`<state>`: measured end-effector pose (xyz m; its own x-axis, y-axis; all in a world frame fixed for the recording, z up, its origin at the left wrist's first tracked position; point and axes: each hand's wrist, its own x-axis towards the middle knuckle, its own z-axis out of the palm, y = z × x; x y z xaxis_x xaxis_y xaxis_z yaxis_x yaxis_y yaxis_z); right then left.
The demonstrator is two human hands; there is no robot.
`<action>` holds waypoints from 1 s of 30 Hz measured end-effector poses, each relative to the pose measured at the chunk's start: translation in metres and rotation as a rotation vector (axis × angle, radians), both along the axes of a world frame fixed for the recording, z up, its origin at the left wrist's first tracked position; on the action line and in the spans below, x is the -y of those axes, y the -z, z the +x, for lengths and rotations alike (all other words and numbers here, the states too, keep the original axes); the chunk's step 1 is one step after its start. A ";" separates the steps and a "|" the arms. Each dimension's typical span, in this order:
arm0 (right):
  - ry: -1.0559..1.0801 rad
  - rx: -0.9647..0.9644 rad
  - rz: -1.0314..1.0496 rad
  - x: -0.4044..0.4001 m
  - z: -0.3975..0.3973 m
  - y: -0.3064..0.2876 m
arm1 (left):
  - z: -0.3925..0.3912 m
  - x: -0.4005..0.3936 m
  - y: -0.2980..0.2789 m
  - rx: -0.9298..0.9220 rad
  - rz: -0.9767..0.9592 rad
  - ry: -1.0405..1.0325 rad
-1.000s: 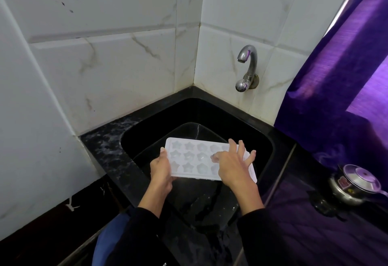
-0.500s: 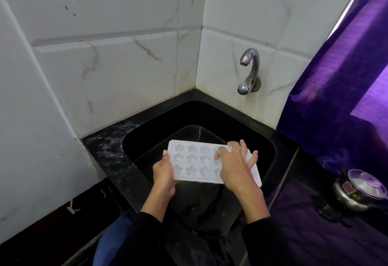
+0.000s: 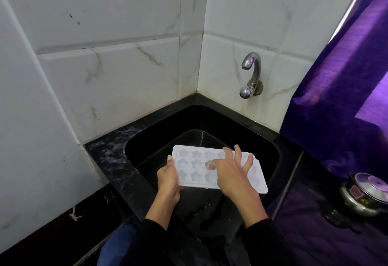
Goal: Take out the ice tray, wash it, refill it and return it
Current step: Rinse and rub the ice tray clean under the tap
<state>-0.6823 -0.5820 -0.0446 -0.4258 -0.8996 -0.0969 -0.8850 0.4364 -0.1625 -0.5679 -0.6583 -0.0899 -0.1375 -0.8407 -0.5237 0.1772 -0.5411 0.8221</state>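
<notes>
Head-camera view: a white ice tray (image 3: 190, 168) with star-shaped moulds is held roughly level over the black sink (image 3: 270, 152). Its left end is gripped by the left hand (image 3: 168, 178), thumb on the rim and fingers curled beneath. The right hand (image 3: 230, 174) is laid on top with fingers spread and fairly straight, fingertips (image 3: 211, 163) pressed into the moulds; nothing is grasped by it.

Risks are judged as follows. The tray is supported by one end only, so a slip of the wet grip could let it drop into the basin. Downward pressure from the rubbing hand could tilt or flex it. The tap (image 3: 251, 70) is set well behind the tray and no water is seen running, so rinsing and refilling would call for the tray to be carried further back; once filled, spillage is likely if it is tilted.

Contents: whether the moulds hold water or ice cannot be determined. The sink floor appears wet. A steel pressure cooker (image 3: 365, 195), lid on, is noted on the counter at right; its contents are hidden.
</notes>
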 end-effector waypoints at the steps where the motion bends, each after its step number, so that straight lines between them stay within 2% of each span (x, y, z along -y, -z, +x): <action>1: -0.003 -0.005 0.004 0.001 0.001 -0.001 | 0.000 0.001 0.000 -0.002 0.000 0.003; 14: -0.015 -0.019 0.052 0.000 0.008 -0.009 | 0.000 -0.002 -0.006 -0.005 0.022 -0.008; 30: -0.015 0.058 0.040 0.000 0.003 -0.011 | 0.000 0.004 -0.004 -0.002 0.007 -0.023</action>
<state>-0.6792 -0.5817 -0.0335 -0.4047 -0.9009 -0.1568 -0.8811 0.4300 -0.1966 -0.5681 -0.6618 -0.0862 -0.1190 -0.8399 -0.5296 0.1912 -0.5428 0.8178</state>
